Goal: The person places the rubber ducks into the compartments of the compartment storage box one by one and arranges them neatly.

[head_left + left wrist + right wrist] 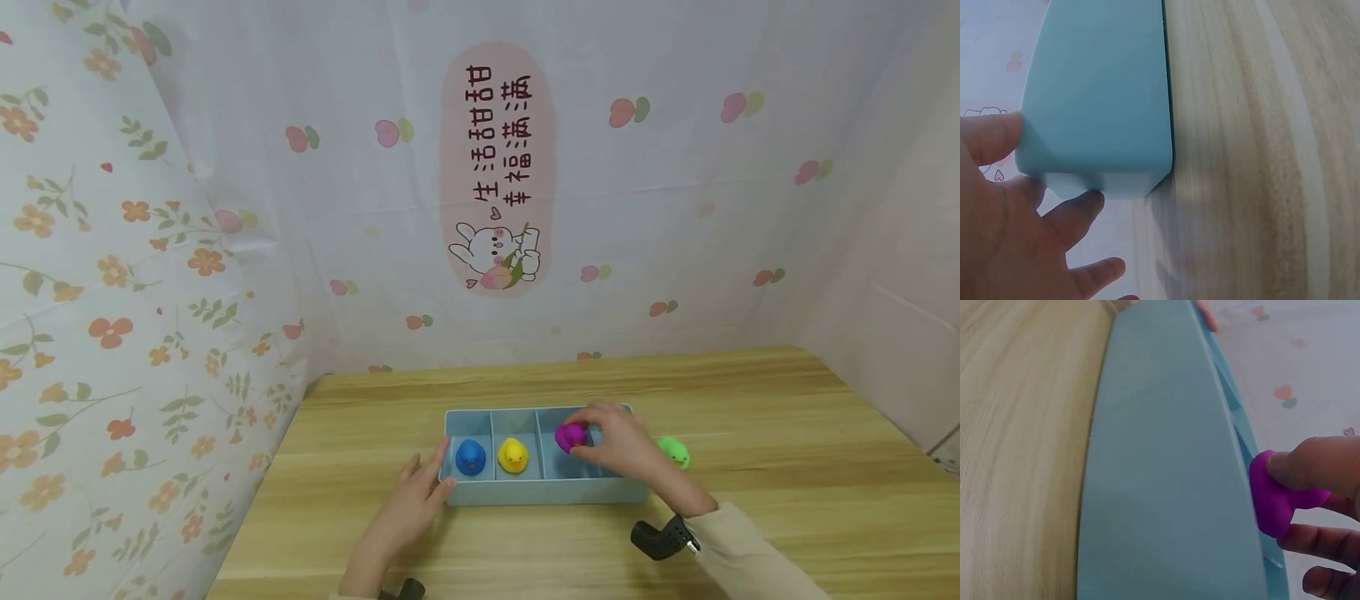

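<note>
A light-blue divided box [547, 492] sits on the table, with a blue rubber duck [471, 457] in its leftmost compartment and a yellow rubber duck [513, 456] in the one beside it. My right hand [618, 440] pinches a purple rubber duck [571, 437] between thumb and fingers, over the third compartment. In the right wrist view that purple duck [1272, 495] shows at the box's upper edge. My left hand [408, 504] rests its thumb and extended fingers on the left end of the box; the left wrist view shows the fingertips [1090, 201] against the end wall.
A green rubber duck [673, 452] lies on the wooden table [360, 417] just right of the box, partly behind the right forearm. Printed cloth [337, 208] hangs behind the table, and a floral cloth [112, 333] runs along the left side.
</note>
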Available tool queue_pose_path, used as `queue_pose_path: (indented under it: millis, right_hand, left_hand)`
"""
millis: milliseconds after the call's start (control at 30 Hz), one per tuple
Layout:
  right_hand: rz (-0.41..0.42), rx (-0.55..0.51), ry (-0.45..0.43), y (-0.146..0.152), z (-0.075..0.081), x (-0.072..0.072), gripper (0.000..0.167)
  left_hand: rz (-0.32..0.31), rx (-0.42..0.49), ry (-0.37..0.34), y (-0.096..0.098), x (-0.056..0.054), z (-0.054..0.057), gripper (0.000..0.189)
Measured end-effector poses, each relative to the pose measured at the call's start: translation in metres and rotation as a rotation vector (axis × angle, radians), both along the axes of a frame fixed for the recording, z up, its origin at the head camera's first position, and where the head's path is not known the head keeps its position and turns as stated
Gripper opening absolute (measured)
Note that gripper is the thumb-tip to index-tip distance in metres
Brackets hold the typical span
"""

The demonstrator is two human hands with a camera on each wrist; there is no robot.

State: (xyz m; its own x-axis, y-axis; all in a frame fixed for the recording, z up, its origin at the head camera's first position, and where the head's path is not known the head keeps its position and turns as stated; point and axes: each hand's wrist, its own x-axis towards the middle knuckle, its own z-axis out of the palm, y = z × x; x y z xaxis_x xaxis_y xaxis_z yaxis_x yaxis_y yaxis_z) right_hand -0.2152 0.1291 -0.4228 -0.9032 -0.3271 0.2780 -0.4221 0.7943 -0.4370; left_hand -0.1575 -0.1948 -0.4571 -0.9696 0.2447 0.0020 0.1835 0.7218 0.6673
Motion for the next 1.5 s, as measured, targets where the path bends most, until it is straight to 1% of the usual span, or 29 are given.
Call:
queue_pose_path:
  millis: [167,267,400,567,767,1000,1133,1333,1500]
  right_hand:
    - [0.009,0.027,-0.007,-0.008,-0.005,-0.003,0.031]
    - [0.015,0.063,-0.014,-0.012,-0.009,-0.006,0.030]
    - [0.006,0.121,-0.018,-0.015,-0.013,-0.007,0.030]
    - [-0.018,0.157,-0.010,-0.019,-0.017,-0.007,0.030]
    - [-0.041,0.187,-0.035,-0.023,-0.022,-0.009,0.030]
    - [-0.033,0.196,-0.046,-0.026,-0.020,-0.008,0.028]
    - [-0.036,0.226,-0.047,-0.028,-0.020,-0.010,0.028]
    - [-0.027,0.248,-0.042,-0.029,-0.019,-0.009,0.034]
    - [-0.026,0.267,-0.057,-0.029,-0.018,-0.009,0.039]
  left_hand:
    - [-0.003,0.000,0.015,-0.001,0.001,0.000,0.058]
    - [-0.001,-0.007,0.022,-0.001,0.001,0.000,0.058]
    - [0.003,-0.013,0.025,-0.001,0.001,0.000,0.058]
    - [0.004,-0.010,0.019,-0.002,0.000,-0.002,0.058]
    - [0.007,-0.018,0.020,-0.002,-0.001,-0.003,0.058]
    - [0.006,-0.012,0.009,-0.002,-0.001,-0.004,0.057]
    - [0.007,-0.012,0.010,-0.002,-0.002,-0.004,0.057]
    - [0.009,-0.008,0.002,-0.002,-0.002,-0.004,0.057]
    - [0.012,-0.015,0.008,-0.001,-0.001,-0.003,0.057]
